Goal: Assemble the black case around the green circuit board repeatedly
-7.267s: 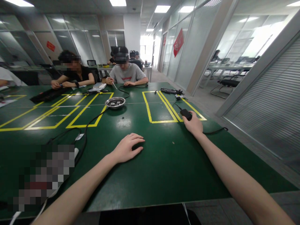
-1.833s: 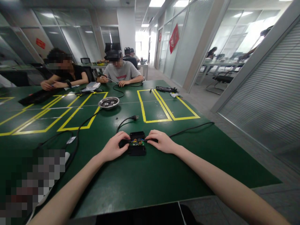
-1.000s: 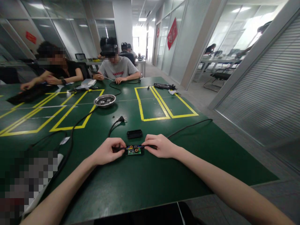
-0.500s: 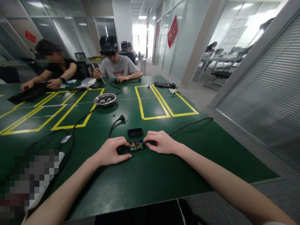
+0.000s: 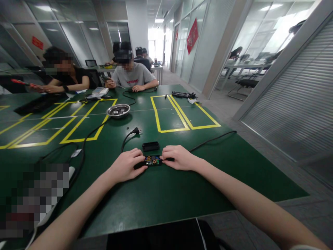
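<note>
A small black plastic case (image 5: 156,164) lies open on the table, with a green circuit board (image 5: 150,161) and copper-coloured ring coils inside. My left hand (image 5: 128,164) is closed around the case's left end, thumb along the near side. At the right end, my right hand (image 5: 180,158) pinches the black cable where it enters the case; its fingertips partly hide that spot. Just beyond the case sits the loose black cover (image 5: 151,146), hollow side showing. Behind my left hand, a black power plug (image 5: 136,131) rests on its bent cord.
A metal bowl (image 5: 118,111) with small metal parts stands ahead on the green table (image 5: 145,201). Yellow tape marks rectangles beyond. A black cable (image 5: 213,139) trails right. Across the table, a person in grey (image 5: 136,76) and a person in black (image 5: 78,78) work with tools.
My left fingers have shifted right, further over the case's end. My right fingertips have drawn in against the right end. The person at left now holds a red-handled tool.
</note>
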Tool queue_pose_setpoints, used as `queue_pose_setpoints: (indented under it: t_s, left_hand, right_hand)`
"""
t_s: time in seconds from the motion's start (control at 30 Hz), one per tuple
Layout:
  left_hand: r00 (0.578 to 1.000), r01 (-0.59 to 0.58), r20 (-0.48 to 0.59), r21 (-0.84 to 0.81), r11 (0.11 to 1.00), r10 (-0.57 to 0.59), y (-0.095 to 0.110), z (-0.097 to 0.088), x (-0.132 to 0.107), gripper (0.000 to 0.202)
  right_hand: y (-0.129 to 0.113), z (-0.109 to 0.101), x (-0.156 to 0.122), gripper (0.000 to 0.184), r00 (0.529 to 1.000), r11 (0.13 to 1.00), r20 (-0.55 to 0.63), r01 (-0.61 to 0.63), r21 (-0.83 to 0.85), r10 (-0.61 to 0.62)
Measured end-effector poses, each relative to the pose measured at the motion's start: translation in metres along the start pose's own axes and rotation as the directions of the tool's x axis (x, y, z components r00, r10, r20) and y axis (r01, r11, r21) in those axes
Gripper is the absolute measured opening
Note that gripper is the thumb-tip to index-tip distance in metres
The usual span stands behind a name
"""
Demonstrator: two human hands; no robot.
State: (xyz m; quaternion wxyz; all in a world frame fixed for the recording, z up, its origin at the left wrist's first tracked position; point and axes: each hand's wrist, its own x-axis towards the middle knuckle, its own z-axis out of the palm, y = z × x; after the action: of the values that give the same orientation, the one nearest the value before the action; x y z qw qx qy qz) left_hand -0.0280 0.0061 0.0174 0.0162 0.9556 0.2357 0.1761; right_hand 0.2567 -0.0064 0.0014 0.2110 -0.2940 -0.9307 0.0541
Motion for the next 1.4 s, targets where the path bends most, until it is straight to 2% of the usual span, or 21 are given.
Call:
queue_pose_setpoints:
  t_s: [0.17, 0.27, 0.33, 0.4, 0.47, 0.57, 0.7, 0.83, 0.93, 1.07, 1.13, 1.27, 1.4]
  left_hand:
    - [0.997, 0.032, -0.065, 0.036, 0.999, -0.029, -0.001, 0.006, 0.001, 0.02]
    - [0.984, 0.111, -0.136, -0.039, 0.993, -0.116, -0.004, 0.013, 0.003, 0.024]
    - [0.946, 0.231, -0.199, -0.138, 0.963, -0.255, -0.008, 0.017, 0.006, 0.023]
    - [0.864, 0.393, -0.246, -0.214, 0.894, -0.439, -0.013, 0.022, 0.009, 0.025]
    - [0.819, 0.471, -0.222, -0.265, 0.841, -0.529, -0.018, 0.025, 0.012, 0.026]
    - [0.792, 0.52, -0.147, -0.347, 0.78, -0.593, -0.022, 0.027, 0.016, 0.026]
    - [0.738, 0.535, -0.032, -0.582, 0.613, -0.674, -0.021, 0.024, 0.016, 0.025]
    - [0.731, 0.485, 0.041, -0.734, 0.476, -0.681, -0.018, 0.023, 0.013, 0.028]
    - [0.746, 0.474, 0.098, -0.772, 0.423, -0.658, -0.016, 0.023, 0.009, 0.028]
    - [0.782, 0.408, 0.072, -0.81, 0.421, -0.62, -0.014, 0.021, 0.006, 0.025]
    - [0.8, 0.375, 0.047, -0.818, 0.437, -0.598, -0.013, 0.018, 0.006, 0.023]
    - [0.811, 0.383, 0.039, -0.79, 0.479, -0.584, -0.01, 0.014, 0.006, 0.023]
    - [0.813, 0.406, 0.067, -0.777, 0.481, -0.578, -0.01, 0.013, 0.005, 0.027]
  right_hand:
    - [0.002, 0.001, 0.002, 0.017, 1.0, 0.999, -0.025, -0.012, -0.053, 0.01]
    - [0.005, 0.008, 0.006, 0.014, 0.987, 0.993, -0.123, -0.094, 0.065, 0.102]
    - [0.008, 0.015, 0.009, 0.01, 0.939, 0.962, -0.226, -0.226, 0.154, 0.257]
    - [0.011, 0.021, 0.014, 0.013, 0.87, 0.914, -0.286, -0.36, 0.187, 0.402]
    - [0.015, 0.027, 0.018, 0.018, 0.845, 0.887, -0.27, -0.431, 0.166, 0.462]
    - [0.018, 0.031, 0.021, 0.016, 0.847, 0.868, -0.2, -0.46, 0.188, 0.493]
    - [0.018, 0.033, 0.022, 0.013, 0.783, 0.763, -0.18, -0.481, 0.431, 0.595]
    - [0.018, 0.035, 0.021, 0.017, 0.738, 0.603, -0.139, -0.411, 0.684, 0.66]
    - [0.016, 0.034, 0.019, 0.028, 0.752, 0.544, -0.11, -0.359, 0.758, 0.65]
    - [0.008, 0.028, 0.015, 0.021, 0.838, 0.63, -0.158, -0.254, 0.734, 0.522]
    - [0.003, 0.025, 0.013, 0.018, 0.863, 0.666, -0.186, -0.207, 0.717, 0.469]
    - [-0.001, 0.018, 0.011, 0.017, 0.885, 0.699, -0.182, -0.196, 0.688, 0.428]
    - [-0.002, 0.015, 0.009, 0.021, 0.895, 0.697, -0.134, -0.229, 0.679, 0.425]
